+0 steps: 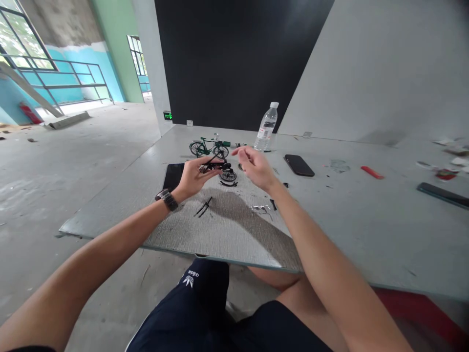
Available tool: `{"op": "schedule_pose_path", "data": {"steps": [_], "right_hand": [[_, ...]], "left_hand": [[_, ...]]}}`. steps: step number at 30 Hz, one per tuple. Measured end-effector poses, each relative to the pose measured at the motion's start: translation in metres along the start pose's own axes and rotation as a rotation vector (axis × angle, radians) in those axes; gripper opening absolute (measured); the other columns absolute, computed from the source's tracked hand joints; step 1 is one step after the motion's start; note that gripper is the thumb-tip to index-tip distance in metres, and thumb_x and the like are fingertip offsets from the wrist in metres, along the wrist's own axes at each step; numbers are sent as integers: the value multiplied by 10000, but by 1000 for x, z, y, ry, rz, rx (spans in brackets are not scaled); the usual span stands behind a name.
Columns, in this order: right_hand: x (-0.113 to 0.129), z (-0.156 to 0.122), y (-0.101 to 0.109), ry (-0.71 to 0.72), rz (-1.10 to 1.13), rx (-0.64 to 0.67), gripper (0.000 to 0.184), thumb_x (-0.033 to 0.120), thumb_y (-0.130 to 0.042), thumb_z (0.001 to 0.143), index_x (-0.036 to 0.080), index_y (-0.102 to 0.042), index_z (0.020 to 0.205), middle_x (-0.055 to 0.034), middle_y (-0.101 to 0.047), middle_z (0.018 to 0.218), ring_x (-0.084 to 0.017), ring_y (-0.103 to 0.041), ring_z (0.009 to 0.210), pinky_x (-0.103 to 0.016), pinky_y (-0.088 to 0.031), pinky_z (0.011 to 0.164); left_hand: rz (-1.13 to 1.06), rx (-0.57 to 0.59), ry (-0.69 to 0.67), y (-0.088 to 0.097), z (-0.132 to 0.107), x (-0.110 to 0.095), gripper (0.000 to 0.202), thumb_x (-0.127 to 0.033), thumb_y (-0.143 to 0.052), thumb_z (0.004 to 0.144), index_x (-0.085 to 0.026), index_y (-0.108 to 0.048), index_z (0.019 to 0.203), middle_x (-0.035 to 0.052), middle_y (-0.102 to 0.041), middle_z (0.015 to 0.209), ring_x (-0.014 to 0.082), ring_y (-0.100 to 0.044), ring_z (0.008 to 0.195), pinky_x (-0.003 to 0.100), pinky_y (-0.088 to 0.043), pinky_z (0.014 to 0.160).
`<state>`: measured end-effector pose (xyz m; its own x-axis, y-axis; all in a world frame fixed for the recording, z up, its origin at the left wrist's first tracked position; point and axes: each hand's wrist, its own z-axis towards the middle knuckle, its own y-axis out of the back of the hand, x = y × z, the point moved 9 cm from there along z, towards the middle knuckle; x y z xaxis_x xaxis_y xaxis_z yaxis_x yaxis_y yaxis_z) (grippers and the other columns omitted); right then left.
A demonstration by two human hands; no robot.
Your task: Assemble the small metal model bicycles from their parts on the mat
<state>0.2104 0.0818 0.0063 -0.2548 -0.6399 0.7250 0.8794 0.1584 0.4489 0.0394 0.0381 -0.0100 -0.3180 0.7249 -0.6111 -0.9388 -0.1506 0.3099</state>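
Observation:
Above the table, my left hand [195,175] is closed around a dark model bicycle frame [217,165], with its thumb and fingers pointing right. My right hand [253,167] hovers just to the right, its fingers curled and the index finger reaching toward the frame. Whatever may be between its fingertips is too small to make out. Just beyond the frame stands a green model bicycle [209,146]. A small spoked wheel [227,175] shows beside the left fingertips, with a curved black piece [229,184] below it. Nearer me lies a black fork-shaped part [204,207].
Small clear and black parts [261,209] lie on the grey table [227,239]. A water bottle [266,127] stands at the back. A black phone [299,165], a red piece [372,172] and a dark flat object [444,194] lie rightward. Another dark flat object [173,176] lies behind my left wrist.

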Motion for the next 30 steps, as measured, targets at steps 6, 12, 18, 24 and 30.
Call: {"op": "schedule_pose_path", "data": {"steps": [6, 12, 18, 24, 30], "right_hand": [[6, -5, -20, 29, -140, 103, 608, 721, -419, 973, 188, -705, 1038, -23, -578, 735, -161, -496, 646, -311, -336, 599], [1, -3, -20, 25, -134, 97, 600, 710, -454, 967, 173, -714, 1027, -64, -675, 870, -187, -555, 735, -309, -363, 648], [1, -5, -21, 20, -75, 107, 549, 693, -470, 970, 188, -685, 988, -26, -604, 787, -154, -479, 655, -297, -331, 601], [2, -6, -23, 23, -67, 144, 503, 687, -541, 940, 201, -667, 977, 4, -535, 728, -135, -419, 598, -289, -311, 556], [-1, -5, -26, 18, -38, 144, 535, 706, -537, 929, 189, -667, 967, -16, -578, 769, -152, -465, 656, -288, -333, 582]], "left_hand": [[-190, -87, 119, 1, 1, 20, 268, -300, -844, 776, -175, -775, 1003, 76, -795, 980, 205, -747, 900, 342, -616, 832], [-195, -71, 135, 0, 0, 21, 320, -289, -855, 754, -149, -737, 1017, 88, -782, 999, 194, -743, 907, 314, -611, 820], [-256, -122, 187, -1, -1, 37, 459, -285, -875, 707, -162, -702, 1113, 82, -769, 1035, 202, -742, 920, 334, -621, 811], [-306, -114, 179, -3, 0, 38, 632, -288, -872, 702, -188, -660, 1289, 104, -740, 1166, 196, -724, 921, 338, -619, 805], [-311, -109, 203, -5, -1, 39, 566, -291, -864, 717, -177, -687, 1244, 112, -739, 1180, 199, -720, 950, 341, -616, 826]]}}
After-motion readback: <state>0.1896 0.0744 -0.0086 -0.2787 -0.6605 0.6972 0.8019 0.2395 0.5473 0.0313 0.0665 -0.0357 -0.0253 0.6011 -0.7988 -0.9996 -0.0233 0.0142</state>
